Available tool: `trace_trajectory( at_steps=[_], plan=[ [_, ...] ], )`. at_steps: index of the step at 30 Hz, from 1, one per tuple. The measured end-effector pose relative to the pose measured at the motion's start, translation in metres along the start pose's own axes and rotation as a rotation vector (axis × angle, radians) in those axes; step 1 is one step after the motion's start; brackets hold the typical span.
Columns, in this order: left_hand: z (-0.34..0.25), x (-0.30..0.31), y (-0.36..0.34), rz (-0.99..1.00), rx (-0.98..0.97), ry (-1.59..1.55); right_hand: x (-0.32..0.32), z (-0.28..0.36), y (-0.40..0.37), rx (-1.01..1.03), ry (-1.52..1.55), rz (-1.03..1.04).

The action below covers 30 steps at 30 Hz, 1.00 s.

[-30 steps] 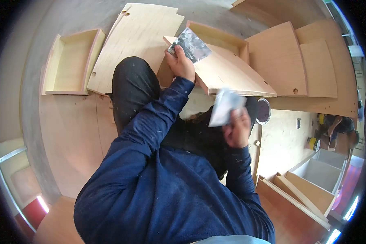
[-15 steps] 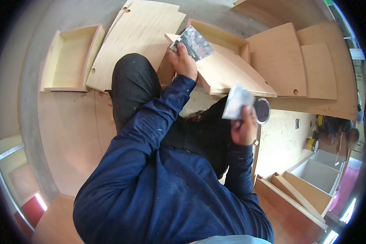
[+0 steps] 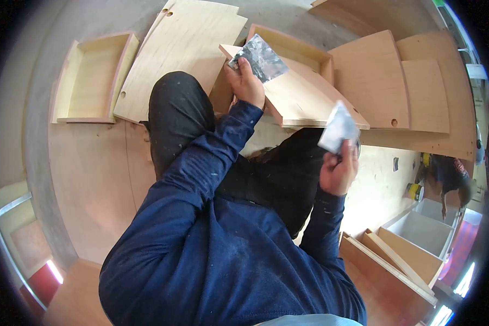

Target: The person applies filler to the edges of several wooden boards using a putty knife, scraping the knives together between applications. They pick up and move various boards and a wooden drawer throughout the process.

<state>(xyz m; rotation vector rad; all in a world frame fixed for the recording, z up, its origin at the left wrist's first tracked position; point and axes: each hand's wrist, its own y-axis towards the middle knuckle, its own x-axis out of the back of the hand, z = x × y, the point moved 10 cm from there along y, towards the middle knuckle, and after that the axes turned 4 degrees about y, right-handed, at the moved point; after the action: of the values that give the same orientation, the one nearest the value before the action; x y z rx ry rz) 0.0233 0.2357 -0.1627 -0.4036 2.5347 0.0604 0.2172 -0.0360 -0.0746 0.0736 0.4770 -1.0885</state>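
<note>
My left hand [image 3: 246, 86] is closed on a thin square putty scraper [image 3: 262, 58], its shiny grey face smeared with pale and dark patches. It is held above a pale wooden panel [image 3: 304, 98] whose near edge lies by my knees. My right hand [image 3: 339, 171] grips a second flat putty scraper [image 3: 338, 129], whitish and slightly blurred, held tilted over my right knee at the panel's near right corner. The two scrapers are apart. My right hand mostly hides a round container behind it.
An open drawer [image 3: 64, 119] lies at the left beside large leaning boards [image 3: 179, 51]. Another drawer [image 3: 293, 41] sits behind the panel. More boards [image 3: 369, 76] stand at the right, above a work surface [image 3: 383, 168] with a yellow tape roll [image 3: 415, 191]. Another person [image 3: 452, 176] is at the far right.
My right hand has moved right and a little forward with its scraper, now covering the round container. My left hand and its scraper have barely moved. The person at far right has shifted.
</note>
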Motion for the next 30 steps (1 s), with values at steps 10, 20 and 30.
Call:
trace_trajectory(
  at_steps=[10, 20, 30],
  plan=[
    [0.002, -0.002, -0.001, 0.064, 0.070, 0.064, -0.016, -0.043, -0.026, -0.304, -0.282, 0.290],
    [0.013, 0.003, 0.010, 0.083, 0.038, 0.089, -0.056, -0.069, -0.078, -0.426, -0.438, 0.818],
    [-0.025, -0.010, -0.001, 0.139, 0.059, 0.265, -0.028, 0.001, -0.032, -0.021, -0.463, 0.486]
  ],
)
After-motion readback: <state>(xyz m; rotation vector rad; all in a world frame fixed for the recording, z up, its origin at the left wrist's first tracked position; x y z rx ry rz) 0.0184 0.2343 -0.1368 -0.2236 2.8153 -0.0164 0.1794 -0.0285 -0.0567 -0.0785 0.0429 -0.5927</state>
